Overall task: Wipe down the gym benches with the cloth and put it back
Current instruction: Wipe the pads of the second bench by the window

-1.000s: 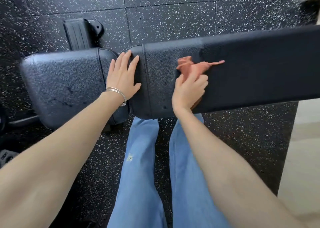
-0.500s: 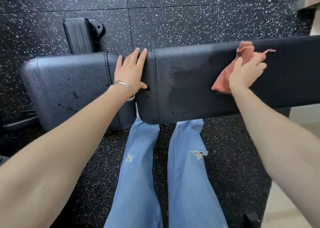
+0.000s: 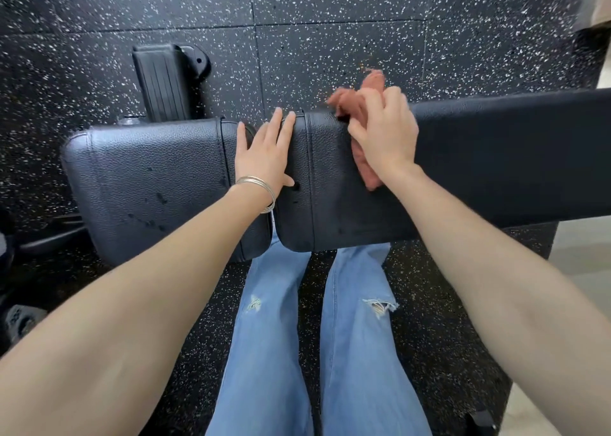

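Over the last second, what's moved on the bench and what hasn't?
The right hand swept the cloth out to the right along the long pad, then back left; it now sits near the pad's left end, by the far edge. Its grip on the cloth never let go. The left hand stayed flat across the gap between the seat pad and the long pad. Dark spots remain on the seat pad.

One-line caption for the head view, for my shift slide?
Right hand wipes the long bench pad with an orange cloth; left hand rests flat across the pad gap.
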The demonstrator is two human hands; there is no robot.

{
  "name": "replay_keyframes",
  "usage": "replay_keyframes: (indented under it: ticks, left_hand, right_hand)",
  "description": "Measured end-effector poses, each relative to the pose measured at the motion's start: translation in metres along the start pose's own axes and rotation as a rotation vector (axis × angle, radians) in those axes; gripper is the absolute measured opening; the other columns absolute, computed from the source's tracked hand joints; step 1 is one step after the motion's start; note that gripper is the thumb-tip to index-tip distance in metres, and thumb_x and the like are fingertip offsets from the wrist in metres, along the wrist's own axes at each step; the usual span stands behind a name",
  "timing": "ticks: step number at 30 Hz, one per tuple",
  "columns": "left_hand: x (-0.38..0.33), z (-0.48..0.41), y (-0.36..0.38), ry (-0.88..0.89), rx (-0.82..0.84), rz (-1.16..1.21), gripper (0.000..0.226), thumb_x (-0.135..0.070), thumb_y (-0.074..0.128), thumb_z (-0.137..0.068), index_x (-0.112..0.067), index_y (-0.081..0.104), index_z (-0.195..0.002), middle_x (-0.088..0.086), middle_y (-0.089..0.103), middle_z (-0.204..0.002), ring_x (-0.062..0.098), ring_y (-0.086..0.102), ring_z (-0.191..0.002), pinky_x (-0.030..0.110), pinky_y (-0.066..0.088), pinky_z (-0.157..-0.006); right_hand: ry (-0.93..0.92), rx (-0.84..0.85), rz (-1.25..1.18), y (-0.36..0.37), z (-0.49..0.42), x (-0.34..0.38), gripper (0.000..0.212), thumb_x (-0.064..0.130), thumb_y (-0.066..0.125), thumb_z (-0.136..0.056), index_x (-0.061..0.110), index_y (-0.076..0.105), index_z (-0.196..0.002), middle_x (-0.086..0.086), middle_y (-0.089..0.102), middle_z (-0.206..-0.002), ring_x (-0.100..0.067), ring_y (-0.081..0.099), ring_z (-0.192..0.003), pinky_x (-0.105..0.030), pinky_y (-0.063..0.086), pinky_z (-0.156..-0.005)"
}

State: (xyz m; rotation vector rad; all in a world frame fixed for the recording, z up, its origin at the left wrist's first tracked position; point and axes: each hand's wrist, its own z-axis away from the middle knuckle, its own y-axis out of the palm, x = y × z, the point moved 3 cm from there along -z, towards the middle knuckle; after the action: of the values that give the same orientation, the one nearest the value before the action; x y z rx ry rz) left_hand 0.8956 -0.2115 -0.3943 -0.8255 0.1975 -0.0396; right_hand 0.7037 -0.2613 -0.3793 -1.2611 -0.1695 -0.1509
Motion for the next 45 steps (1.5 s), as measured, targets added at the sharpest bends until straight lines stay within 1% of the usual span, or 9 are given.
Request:
replay_keyframes:
  ticks: [4,6,15,20,25,30,37,41,45]
  left_hand:
    - [0.0,-0.002,0.001,-0.024,0.009,0.03,0.119,-0.041,0.076,-0.07,-0.021,-0.01,-0.15,0.0,-0.003,-0.16,0.016,0.018,-0.144,0.049,-0.003,-0.116]
    - [0.0,-0.003,0.003,-0.031,0.008,0.027,0.121,-0.041,0.077,-0.068,-0.02,-0.011,-0.149,0.001,-0.001,-0.16,0.016,0.018,-0.144,0.049,-0.003,-0.116]
    - [0.003,-0.002,0.006,-0.051,0.019,-0.002,0.122,-0.047,0.072,-0.071,-0.01,-0.015,-0.148,0.001,-0.004,-0.16,0.013,0.009,-0.146,0.046,-0.006,-0.116]
    - [0.001,-0.001,0.002,-0.062,0.04,0.007,0.122,-0.044,0.074,-0.07,-0.009,-0.012,-0.148,0.002,0.0,-0.16,0.015,0.01,-0.146,0.046,-0.005,-0.116]
    - [0.002,-0.002,0.0,-0.07,0.059,0.006,0.12,-0.045,0.072,-0.073,-0.01,-0.014,-0.148,0.002,-0.002,-0.16,0.016,0.007,-0.147,0.046,-0.005,-0.116]
    - [0.004,-0.002,0.002,-0.047,0.012,-0.003,0.118,-0.047,0.07,-0.074,-0.011,-0.014,-0.148,0.0,-0.002,-0.16,0.015,0.007,-0.147,0.045,-0.005,-0.117]
    - [0.007,-0.003,0.001,-0.093,0.01,0.002,0.123,-0.051,0.073,-0.069,-0.009,-0.011,-0.149,0.003,-0.003,-0.16,0.026,-0.003,-0.147,0.044,-0.003,-0.117]
    - [0.012,0.006,0.004,-0.07,-0.059,0.02,0.114,-0.056,0.066,-0.074,-0.009,-0.005,-0.15,0.003,0.003,-0.16,0.025,-0.001,-0.147,0.047,-0.003,-0.117]
    - [0.014,0.024,0.015,-0.022,-0.176,0.025,0.096,-0.054,0.056,-0.083,-0.01,0.003,-0.15,0.004,0.01,-0.159,0.023,0.003,-0.147,0.049,0.0,-0.117]
  right_hand:
    - [0.519,-0.092,-0.052,-0.02,-0.02,-0.086,0.042,0.037,0.05,-0.087,0.012,0.047,-0.121,-0.016,0.046,-0.121,-0.032,0.045,-0.114,-0.044,0.044,-0.085]
    - [0.679,-0.09,-0.061,-0.022,-0.023,-0.099,0.043,0.04,0.048,-0.089,0.011,0.048,-0.121,-0.016,0.046,-0.125,-0.033,0.044,-0.117,-0.043,0.042,-0.089]
    - [0.388,-0.112,0.018,0.012,-0.014,0.029,0.034,0.039,0.052,-0.088,0.011,0.054,-0.107,-0.014,0.053,-0.108,-0.032,0.05,-0.1,-0.041,0.038,-0.082]
    - [0.188,-0.136,-0.01,0.018,0.004,0.046,0.032,0.031,0.06,-0.083,0.009,0.058,-0.106,-0.017,0.055,-0.094,-0.034,0.054,-0.085,-0.041,0.043,-0.071]
    - [0.038,-0.134,-0.041,0.038,0.086,0.048,0.032,0.023,0.068,-0.076,0.008,0.063,-0.104,-0.017,0.053,-0.081,-0.032,0.054,-0.071,-0.039,0.048,-0.062]
    - [0.005,-0.127,-0.052,0.041,0.08,0.052,0.035,0.022,0.073,-0.072,0.007,0.064,-0.103,-0.018,0.055,-0.082,-0.034,0.056,-0.074,-0.041,0.05,-0.068]
    - [0.236,-0.079,-0.108,0.03,-0.008,0.079,0.036,0.038,0.055,-0.085,0.018,0.055,-0.115,-0.01,0.053,-0.112,-0.029,0.05,-0.106,-0.039,0.039,-0.082]
    - [0.074,-0.142,-0.101,0.033,0.024,0.071,0.037,0.034,0.058,-0.082,0.014,0.06,-0.112,-0.014,0.057,-0.101,-0.032,0.055,-0.095,-0.041,0.044,-0.083]
    - [-0.069,-0.187,-0.039,0.053,0.104,0.058,0.034,0.03,0.06,-0.072,0.01,0.066,-0.099,-0.017,0.057,-0.08,-0.033,0.058,-0.072,-0.04,0.052,-0.071]
